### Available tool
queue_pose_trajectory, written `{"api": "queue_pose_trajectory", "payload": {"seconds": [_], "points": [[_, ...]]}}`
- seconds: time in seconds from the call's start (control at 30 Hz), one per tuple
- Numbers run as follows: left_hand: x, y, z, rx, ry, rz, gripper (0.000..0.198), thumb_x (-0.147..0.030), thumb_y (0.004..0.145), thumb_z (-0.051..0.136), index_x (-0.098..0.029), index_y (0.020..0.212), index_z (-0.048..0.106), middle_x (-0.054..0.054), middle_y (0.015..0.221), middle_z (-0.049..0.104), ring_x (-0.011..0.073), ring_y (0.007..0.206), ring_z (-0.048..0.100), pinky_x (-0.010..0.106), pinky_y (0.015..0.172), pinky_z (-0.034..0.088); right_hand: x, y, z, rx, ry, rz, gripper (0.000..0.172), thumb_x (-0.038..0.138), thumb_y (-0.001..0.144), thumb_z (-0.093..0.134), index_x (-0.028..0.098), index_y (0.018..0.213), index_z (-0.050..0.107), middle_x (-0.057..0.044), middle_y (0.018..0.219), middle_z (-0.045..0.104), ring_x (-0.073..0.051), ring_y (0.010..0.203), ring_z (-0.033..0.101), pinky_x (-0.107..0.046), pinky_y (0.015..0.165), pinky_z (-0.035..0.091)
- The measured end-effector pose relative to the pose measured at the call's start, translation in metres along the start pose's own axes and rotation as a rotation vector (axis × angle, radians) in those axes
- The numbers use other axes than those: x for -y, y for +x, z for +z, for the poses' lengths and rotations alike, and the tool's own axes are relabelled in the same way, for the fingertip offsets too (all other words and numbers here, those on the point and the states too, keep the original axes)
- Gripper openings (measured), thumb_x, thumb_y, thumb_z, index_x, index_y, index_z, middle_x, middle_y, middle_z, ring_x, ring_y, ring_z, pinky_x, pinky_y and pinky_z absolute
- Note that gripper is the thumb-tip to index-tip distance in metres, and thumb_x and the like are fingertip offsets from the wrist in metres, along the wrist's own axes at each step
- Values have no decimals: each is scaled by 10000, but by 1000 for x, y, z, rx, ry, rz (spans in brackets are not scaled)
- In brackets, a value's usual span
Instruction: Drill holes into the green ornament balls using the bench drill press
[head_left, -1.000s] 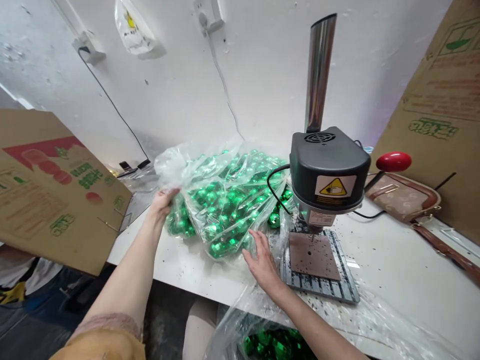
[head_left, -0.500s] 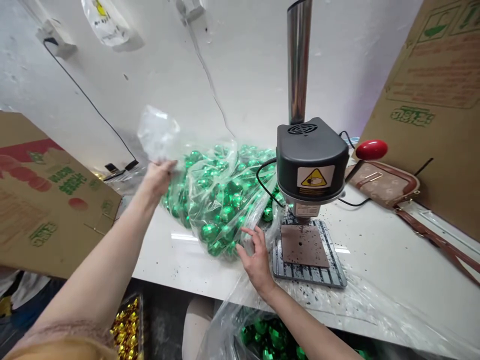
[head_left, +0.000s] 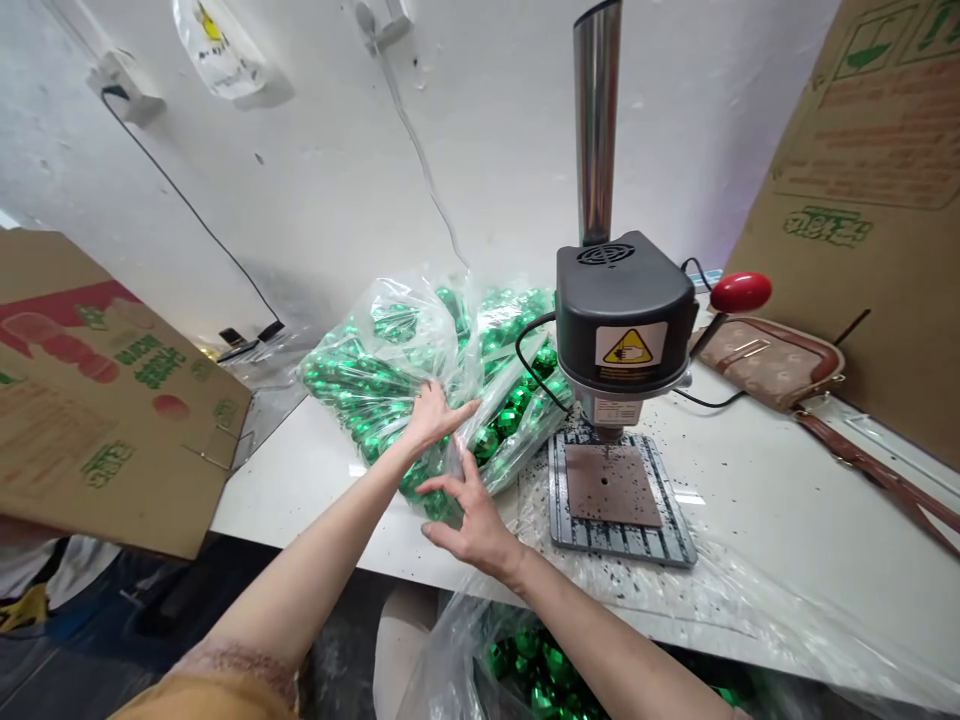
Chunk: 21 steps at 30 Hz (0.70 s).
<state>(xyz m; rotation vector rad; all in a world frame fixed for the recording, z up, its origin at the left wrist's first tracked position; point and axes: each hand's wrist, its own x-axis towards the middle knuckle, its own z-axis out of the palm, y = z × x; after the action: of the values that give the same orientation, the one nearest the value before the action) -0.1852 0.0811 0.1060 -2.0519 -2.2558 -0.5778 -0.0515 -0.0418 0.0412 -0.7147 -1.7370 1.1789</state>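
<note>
A clear plastic bag full of shiny green faceted balls lies on the white table, left of a small bench drill press. My left hand lies flat on the front of the bag with fingers stretched out. Just below it, my right hand touches the bag's lower front corner, its fingers spread and slightly curled. Neither hand grips anything.
The drill's slotted base plate sits right of my hands, with a red lever knob behind. A brown purse lies at the right. Cardboard sheets stand at both sides. Another bag of green balls hangs below the table edge.
My left hand let go of the bag's raised top and came down flat on its front. The bag settled lower, and my right hand shifted left to its lower corner.
</note>
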Motion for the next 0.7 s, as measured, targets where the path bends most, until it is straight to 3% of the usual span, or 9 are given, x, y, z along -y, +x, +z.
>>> {"api": "queue_pose_trajectory", "payload": {"seconds": [0.13, 0.27, 0.37, 0.5, 0.6, 0.7], "points": [[9, -6, 8, -70, 63, 9, 440, -424, 888, 661, -111, 1194, 613, 210, 1174, 680, 372, 1133, 663, 437, 972, 498, -13, -16, 11, 45, -148, -33, 441, 219, 693, 783, 252, 1130, 729, -90, 1719, 143, -343, 1595, 262, -520, 1264, 331], [19, -16, 17, -144, 34, -8, 163, -226, 906, 552, -157, 1004, 662, 171, 1057, 707, 335, 1028, 682, 391, 883, 501, -20, -38, 4, -29, -304, -54, 483, 185, 805, 659, 272, 1280, 652, -117, 1618, 371, -307, 1485, 433, -538, 1210, 423], [25, -21, 21, -157, -5, -1, 111, -149, 849, 553, -182, 884, 652, 145, 995, 711, 316, 987, 685, 358, 845, 489, -24, -48, -13, -199, -411, -1, 452, 259, 946, 487, 282, 1393, 555, -125, 1539, 459, -293, 1415, 464, -605, 1206, 402], [35, -17, 16, -199, -65, -59, 98, -146, 808, 566, -192, 853, 639, 114, 886, 712, 296, 912, 692, 328, 787, 483, -32, -54, -24, -354, -483, 98, 519, 378, 978, 451, 225, 1474, 435, -171, 1489, 465, -305, 1407, 466, -594, 1162, 464], [45, -6, 7, -278, -119, -175, 162, -181, 851, 493, -172, 928, 634, 102, 823, 709, 276, 837, 693, 321, 748, 492, -37, -62, -14, -349, -509, 126, 466, 386, 974, 465, 245, 1417, 498, -152, 1488, 442, -272, 1384, 510, -488, 1091, 554], [51, 4, 0, -306, -172, -249, 206, -232, 852, 508, -160, 1001, 631, 113, 874, 733, 286, 885, 707, 336, 783, 522, -38, -71, 6, -271, -542, 104, 434, 306, 944, 505, 280, 1374, 562, -126, 1561, 349, -284, 1419, 480, -482, 1113, 540]]}}
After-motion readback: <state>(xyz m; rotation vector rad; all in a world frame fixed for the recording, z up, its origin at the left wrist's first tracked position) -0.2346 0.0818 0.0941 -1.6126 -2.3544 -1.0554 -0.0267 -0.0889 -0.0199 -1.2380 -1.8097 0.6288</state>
